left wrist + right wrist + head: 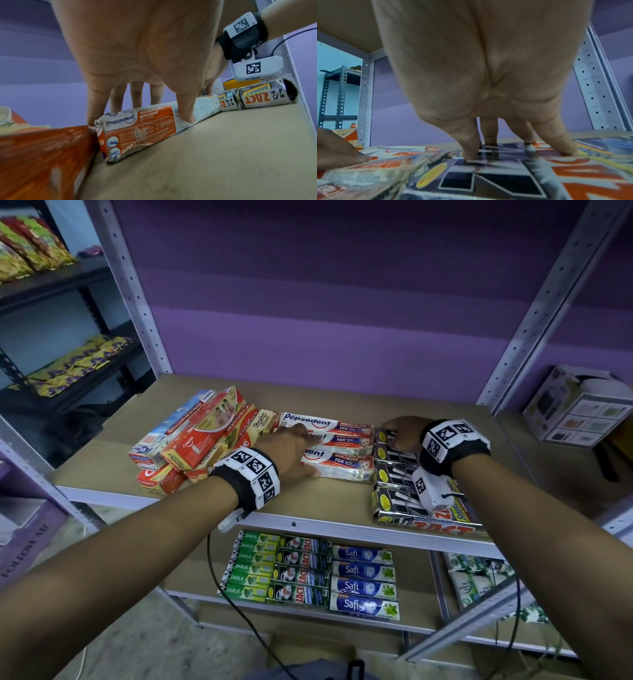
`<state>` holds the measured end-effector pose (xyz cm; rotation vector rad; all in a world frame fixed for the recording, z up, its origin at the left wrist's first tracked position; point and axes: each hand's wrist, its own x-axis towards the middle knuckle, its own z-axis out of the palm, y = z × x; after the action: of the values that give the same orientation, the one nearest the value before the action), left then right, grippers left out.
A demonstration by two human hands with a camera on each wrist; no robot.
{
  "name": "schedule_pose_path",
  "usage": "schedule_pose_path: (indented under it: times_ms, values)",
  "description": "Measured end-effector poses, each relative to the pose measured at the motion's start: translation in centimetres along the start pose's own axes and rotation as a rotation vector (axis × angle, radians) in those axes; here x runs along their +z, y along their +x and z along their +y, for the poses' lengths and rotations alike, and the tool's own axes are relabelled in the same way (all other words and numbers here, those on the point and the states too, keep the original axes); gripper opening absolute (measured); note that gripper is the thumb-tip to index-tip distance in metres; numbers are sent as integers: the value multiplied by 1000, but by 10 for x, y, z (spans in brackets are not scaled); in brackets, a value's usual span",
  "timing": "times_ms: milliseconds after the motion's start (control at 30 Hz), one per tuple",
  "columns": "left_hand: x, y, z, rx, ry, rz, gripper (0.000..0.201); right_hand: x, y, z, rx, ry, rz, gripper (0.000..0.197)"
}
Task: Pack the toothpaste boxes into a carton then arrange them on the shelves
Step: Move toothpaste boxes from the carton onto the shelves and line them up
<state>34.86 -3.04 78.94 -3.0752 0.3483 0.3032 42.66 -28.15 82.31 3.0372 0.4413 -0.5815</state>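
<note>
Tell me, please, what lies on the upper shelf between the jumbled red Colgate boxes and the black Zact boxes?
Three Pepsodent boxes lie side by side between the Colgate boxes and Zact boxes; the head view shows it, with the left hand resting on them.

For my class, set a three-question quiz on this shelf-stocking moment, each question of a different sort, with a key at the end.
1. True or false: the left hand rests on the Pepsodent boxes.
2. Multiple choice: the right hand touches which boxes? A) Colgate B) Zact C) Safi
3. Fill in the blank: on the lower shelf, the Safi boxes lie to the right of green boxes marked ____.

Key
1. True: its fingers lie over the top of the row, thumb against the near side.
2. B: its fingertips press down on the black Zact boxes.
3. The Zact ones; the Darlie boxes lie further left.
</note>
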Motion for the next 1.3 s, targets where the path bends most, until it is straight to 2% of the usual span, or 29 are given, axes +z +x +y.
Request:
schedule_pose_path:
  times_ms: [267,400,633,833,900,1000,1067,1167,1300]
  values:
    - [4,-3,4,-15,-3,16,88,0,0,-8,-58,12,1,47]
    - [7,-5,10,-14,-49,71,81,1,-1,-10,-90,53,-8,41]
    - [10,1,9,-43,-91,65,74,3,-1,-14,-117,88,-1,50]
    - [13,0,6,-39,-84,76,71,-5,-18,-10,-158,119,-15,48]
    - [11,0,7,-48,-64,63,68,-9,-30,-6,-170,135,-108,61]
    - [6,-1,11,-57,-24,38,66,-6,-49,-7,-113,96,-295,112]
    - [1,1,13,-54,23,8,66,2,-57,-10,-81,46,-328,130]
    - [-3,3,17,-46,65,-32,66,13,-65,-14,-81,53,-319,136]
    - [-4,2,16,-21,71,-25,66,22,-71,-19,-74,10,-272,133]
